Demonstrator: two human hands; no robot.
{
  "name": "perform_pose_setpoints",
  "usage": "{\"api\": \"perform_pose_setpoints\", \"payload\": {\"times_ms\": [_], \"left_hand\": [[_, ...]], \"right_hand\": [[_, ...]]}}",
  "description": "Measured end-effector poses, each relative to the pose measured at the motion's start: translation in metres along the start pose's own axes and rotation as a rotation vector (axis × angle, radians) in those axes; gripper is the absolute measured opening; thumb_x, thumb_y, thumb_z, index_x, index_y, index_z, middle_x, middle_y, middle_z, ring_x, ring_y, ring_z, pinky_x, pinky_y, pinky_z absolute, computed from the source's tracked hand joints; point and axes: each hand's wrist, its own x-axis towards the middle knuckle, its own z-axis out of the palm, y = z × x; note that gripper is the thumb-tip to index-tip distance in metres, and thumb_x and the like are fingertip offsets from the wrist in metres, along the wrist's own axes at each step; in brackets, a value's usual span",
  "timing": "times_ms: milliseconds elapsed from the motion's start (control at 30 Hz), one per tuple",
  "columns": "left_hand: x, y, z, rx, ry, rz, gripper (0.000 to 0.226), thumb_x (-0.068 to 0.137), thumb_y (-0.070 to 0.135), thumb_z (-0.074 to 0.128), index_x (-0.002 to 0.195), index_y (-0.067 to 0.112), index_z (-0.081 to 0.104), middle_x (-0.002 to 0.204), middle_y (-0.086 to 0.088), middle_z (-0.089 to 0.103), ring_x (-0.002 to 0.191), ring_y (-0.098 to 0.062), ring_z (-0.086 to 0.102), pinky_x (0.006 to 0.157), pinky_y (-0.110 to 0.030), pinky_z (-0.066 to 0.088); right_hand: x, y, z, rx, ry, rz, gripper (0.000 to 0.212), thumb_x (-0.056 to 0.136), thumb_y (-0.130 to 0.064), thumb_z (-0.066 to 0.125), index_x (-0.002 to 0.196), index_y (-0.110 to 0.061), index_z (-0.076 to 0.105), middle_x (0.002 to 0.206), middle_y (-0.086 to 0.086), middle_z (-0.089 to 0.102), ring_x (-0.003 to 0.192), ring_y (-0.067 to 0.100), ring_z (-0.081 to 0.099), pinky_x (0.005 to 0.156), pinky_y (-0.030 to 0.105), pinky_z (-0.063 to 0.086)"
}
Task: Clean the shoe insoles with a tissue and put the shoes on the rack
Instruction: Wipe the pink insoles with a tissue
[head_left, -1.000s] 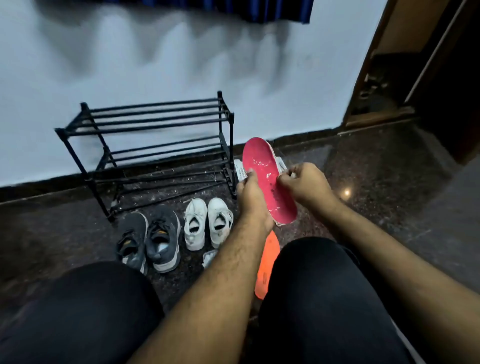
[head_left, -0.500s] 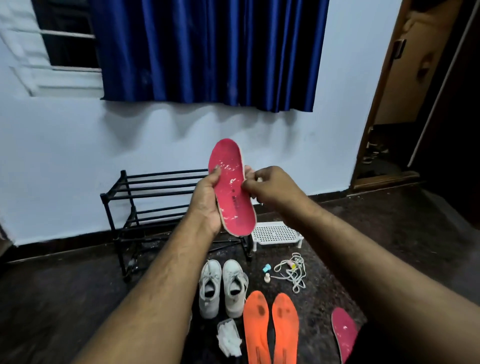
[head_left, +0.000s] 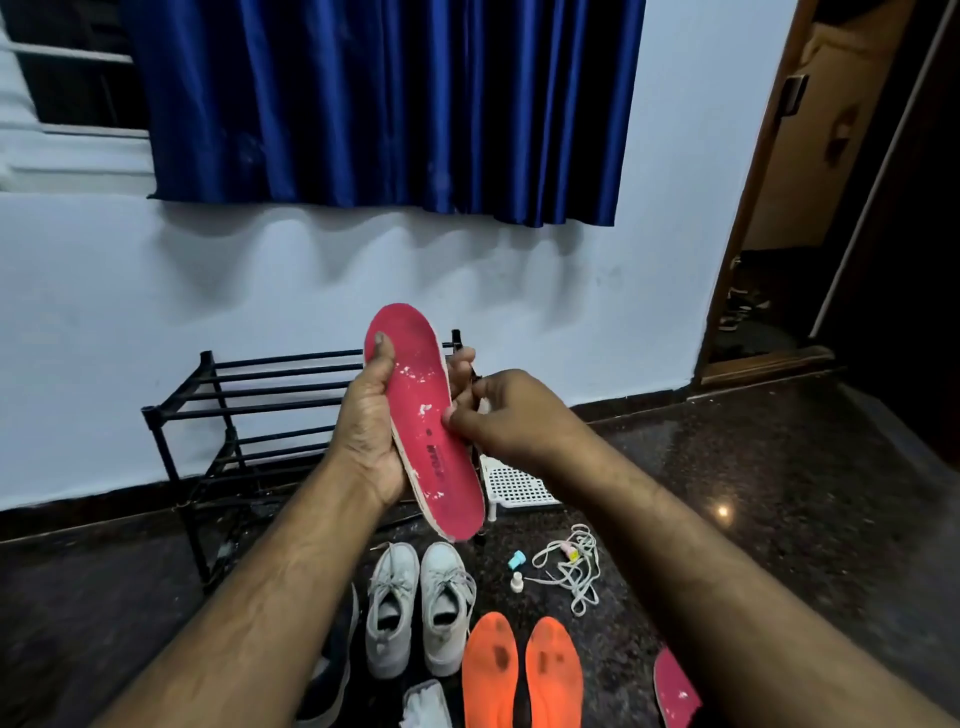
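The left hand (head_left: 371, 431) grips the pink insole (head_left: 423, 415) upright above the white shoes (head_left: 418, 605); the right hand (head_left: 506, 415) pinches at its edge, apparently without tissue. Picking there could tear its worn surface.

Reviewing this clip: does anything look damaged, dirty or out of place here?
Yes. The pink insole, held by the left hand and pinched by the right hand, has white flaked patches. The orange insoles show dark stains. Loose laces lie tangled on the floor.

Two bare forearms, no sleeves, left hand (head_left: 371, 415), right hand (head_left: 511, 415)
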Motion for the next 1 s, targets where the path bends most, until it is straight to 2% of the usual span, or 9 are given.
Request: {"api": "perform_pose_setpoints", "payload": {"times_ms": [100, 200, 333, 467, 567, 700, 767, 900, 1000], "left_hand": [[-0.001, 0.001, 0.004, 0.006, 0.044, 0.047, 0.085, 0.094, 0.073, 0.034, 0.073, 0.006, 0.081, 0.091, -0.011, 0.073, 0.072, -0.023, 0.073, 0.074, -0.041, 0.063], [-0.001, -0.002, -0.001, 0.053, 0.106, 0.063, 0.092, 0.092, 0.078, 0.025, 0.074, 0.008, 0.082, 0.091, -0.013, 0.071, 0.065, -0.021, 0.070, 0.083, -0.039, 0.056], [-0.007, -0.002, -0.003, 0.054, 0.108, 0.029, 0.099, 0.087, 0.083, 0.024, 0.120, 0.000, 0.067, 0.102, -0.020, 0.071, 0.071, -0.025, 0.070, 0.068, -0.038, 0.061], [-0.015, -0.001, -0.002, 0.121, 0.096, 0.008, 0.090, 0.092, 0.078, 0.027, 0.128, 0.004, 0.063, 0.112, -0.022, 0.072, 0.080, -0.025, 0.070, 0.065, -0.040, 0.062], [-0.023, -0.001, 0.002, 0.143, 0.085, -0.020, 0.082, 0.096, 0.073, 0.030, 0.128, 0.005, 0.064, 0.119, -0.024, 0.069, 0.086, -0.027, 0.071, 0.067, -0.042, 0.061], [-0.026, -0.001, 0.001, 0.164, 0.069, -0.074, 0.074, 0.098, 0.065, 0.039, 0.128, 0.002, 0.065, 0.119, -0.023, 0.069, 0.089, -0.030, 0.070, 0.069, -0.043, 0.060], [-0.026, -0.001, 0.001, 0.168, 0.070, -0.086, 0.072, 0.098, 0.062, 0.042, 0.127, 0.001, 0.065, 0.121, -0.024, 0.069, 0.089, -0.031, 0.070, 0.070, -0.044, 0.060], [-0.027, -0.002, 0.002, 0.160, 0.056, -0.091, 0.068, 0.097, 0.062, 0.045, 0.120, 0.002, 0.069, 0.105, -0.020, 0.070, 0.086, -0.032, 0.070, 0.071, -0.046, 0.058], [-0.029, -0.004, 0.006, 0.151, 0.048, -0.085, 0.060, 0.097, 0.060, 0.047, 0.105, 0.007, 0.074, 0.084, -0.011, 0.069, 0.067, -0.026, 0.067, 0.065, -0.044, 0.059]], "right_hand": [[-0.001, 0.003, -0.009, 0.141, 0.070, 0.018, 0.034, 0.091, -0.047, 0.063, 0.080, -0.016, 0.070, 0.062, -0.013, 0.065, 0.067, 0.010, 0.059, 0.073, 0.037, 0.052], [-0.003, 0.014, -0.015, 0.143, 0.225, 0.053, 0.027, 0.097, -0.048, 0.055, 0.105, -0.025, 0.066, 0.085, -0.008, 0.064, 0.080, 0.015, 0.060, 0.073, 0.035, 0.050], [-0.003, 0.020, -0.021, 0.280, 0.231, 0.164, 0.031, 0.092, -0.017, 0.052, 0.123, -0.023, 0.052, 0.098, 0.003, 0.062, 0.071, 0.015, 0.057, 0.062, 0.032, 0.047], [0.002, 0.021, -0.021, 0.156, 0.261, 0.025, 0.041, 0.083, -0.023, 0.057, 0.121, -0.034, 0.047, 0.115, 0.005, 0.065, 0.090, 0.021, 0.065, 0.073, 0.032, 0.053], [0.002, 0.014, -0.025, 0.092, 0.364, -0.086, 0.041, 0.091, -0.025, 0.062, 0.124, -0.040, 0.042, 0.121, -0.001, 0.056, 0.099, 0.020, 0.066, 0.079, 0.035, 0.057], [0.000, 0.011, -0.025, 0.191, 0.334, -0.082, 0.036, 0.091, -0.027, 0.071, 0.122, -0.033, 0.053, 0.097, -0.011, 0.057, 0.081, 0.007, 0.062, 0.063, 0.027, 0.053], [0.000, 0.012, -0.022, 0.167, 0.350, -0.095, 0.025, 0.088, -0.029, 0.076, 0.109, -0.031, 0.063, 0.091, -0.011, 0.063, 0.079, 0.006, 0.063, 0.066, 0.027, 0.054], [-0.001, 0.005, -0.023, 0.313, 0.348, -0.135, 0.012, 0.088, -0.025, 0.074, 0.099, -0.026, 0.069, 0.093, -0.002, 0.072, 0.080, 0.022, 0.072, 0.075, 0.043, 0.060], [-0.003, 0.004, -0.017, 0.296, 0.299, -0.102, 0.010, 0.088, -0.030, 0.070, 0.097, -0.027, 0.067, 0.092, -0.004, 0.072, 0.075, 0.027, 0.073, 0.073, 0.048, 0.061]]}}
